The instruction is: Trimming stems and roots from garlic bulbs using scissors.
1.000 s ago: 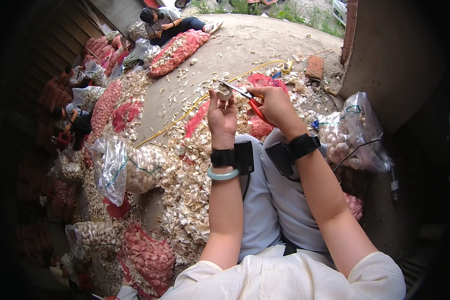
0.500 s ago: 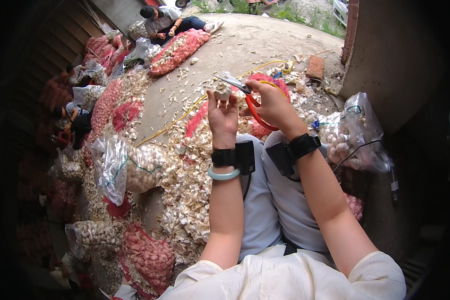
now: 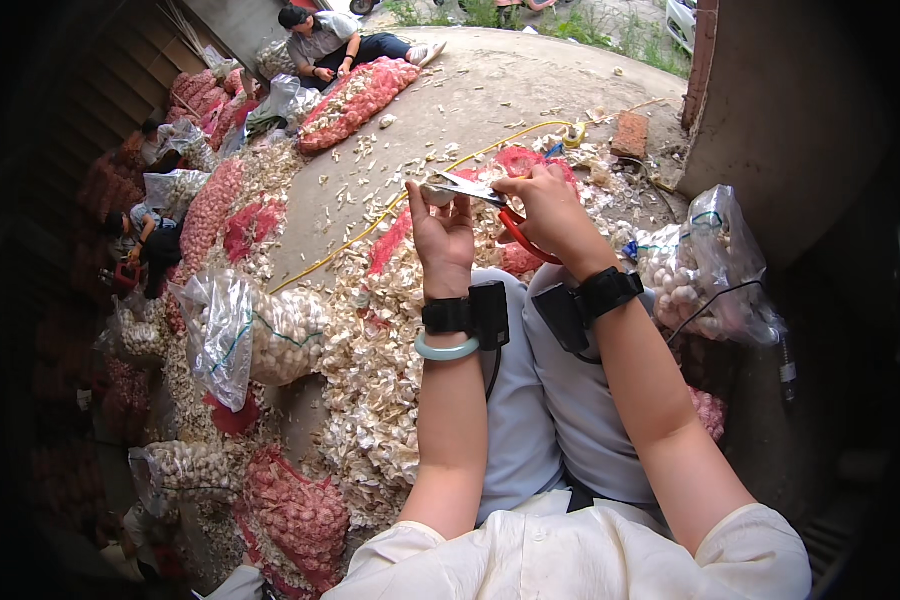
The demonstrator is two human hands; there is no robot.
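White garlic bulb [image 3: 435, 196] is sitting pinched in the left hand [image 3: 444, 240], fingers curled round it, so that's the nearer hand; just right, scissors [image 3: 488, 194] are pointing leftward at it, blades parted a bit, right hand [image 3: 555, 212] gripping the red handles.

head view | texts, labels, brands: none legible | numbers, signs: none legible
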